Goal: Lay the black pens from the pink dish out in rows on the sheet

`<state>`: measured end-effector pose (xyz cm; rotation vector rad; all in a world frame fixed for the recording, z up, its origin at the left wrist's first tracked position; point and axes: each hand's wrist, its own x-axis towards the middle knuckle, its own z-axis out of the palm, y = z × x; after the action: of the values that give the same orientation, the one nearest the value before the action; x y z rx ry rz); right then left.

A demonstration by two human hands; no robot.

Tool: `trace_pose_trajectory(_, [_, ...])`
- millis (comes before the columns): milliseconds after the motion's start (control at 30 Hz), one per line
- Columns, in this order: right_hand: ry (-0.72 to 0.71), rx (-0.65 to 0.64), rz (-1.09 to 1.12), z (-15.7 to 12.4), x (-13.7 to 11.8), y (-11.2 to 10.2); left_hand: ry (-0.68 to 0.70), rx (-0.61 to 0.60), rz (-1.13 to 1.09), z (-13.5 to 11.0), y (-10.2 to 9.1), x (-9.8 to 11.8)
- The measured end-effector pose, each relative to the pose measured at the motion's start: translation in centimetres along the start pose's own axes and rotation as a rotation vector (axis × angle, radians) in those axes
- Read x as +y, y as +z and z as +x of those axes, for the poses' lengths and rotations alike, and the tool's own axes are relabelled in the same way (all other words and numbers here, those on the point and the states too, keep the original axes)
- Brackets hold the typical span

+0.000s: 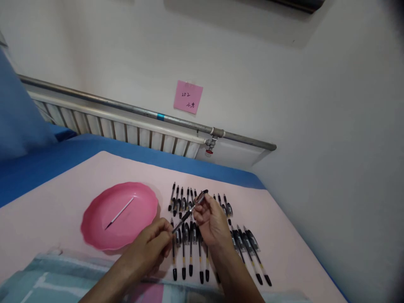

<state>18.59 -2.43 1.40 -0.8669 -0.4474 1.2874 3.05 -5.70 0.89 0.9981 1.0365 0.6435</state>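
Observation:
A black gel pen (185, 216) is held at a slant above the table between my two hands. My left hand (154, 243) is closed around its lower end. The fingertips of my right hand (215, 222) pinch a clear pen cap with a black clip (201, 196) at its upper end; whether the cap is seated on the pen is unclear. Under and around my hands lie rows of black pens, such as one uncapped pen (191, 252), with loose caps (187, 233) among them. My right forearm hides part of the rows.
Left of the pens is a pink scalloped plate (90, 216) with a thin white ink refill (121, 211) in it. Pale pink sheeting (303, 252) covers the table over a blue surface (132, 152). Behind stand a radiator (126, 131) and a metal pipe (113, 102).

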Motion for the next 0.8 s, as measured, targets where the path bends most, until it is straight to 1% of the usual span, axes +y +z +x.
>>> trace_pose_trajectory(100, [0.023, -0.026, -0.014, -0.1, 0.0, -0.1, -0.003, 0.001, -0.019, 0.0, -0.1, -0.1])
trace_pose_trajectory(233, [-0.014, -0.038, -0.034, -0.4, 0.3, 0.2, 0.010, 0.006, -0.012, 0.1, -0.2, -0.3])
trace_pose_trajectory(367, [-0.017, -0.016, 0.018, -0.5, 0.5, 0.2, 0.009, 0.008, -0.002, 0.1, -0.2, -0.3])
trace_pose_trajectory(600, [-0.048, 0.034, 0.043, -0.4, 0.8, 0.0, 0.026, 0.004, 0.022, 0.1, -0.1, -0.3])
trace_pose_trajectory(667, [-0.059, 0.020, 0.005, -0.6, 0.9, 0.1, 0.017, 0.009, 0.020, 0.1, -0.1, -0.3])
trace_pose_trajectory(800, [-0.087, -0.049, -0.090, -1.1, 1.4, 0.5, 0.018, 0.021, -0.014, 0.2, -0.1, -0.3])
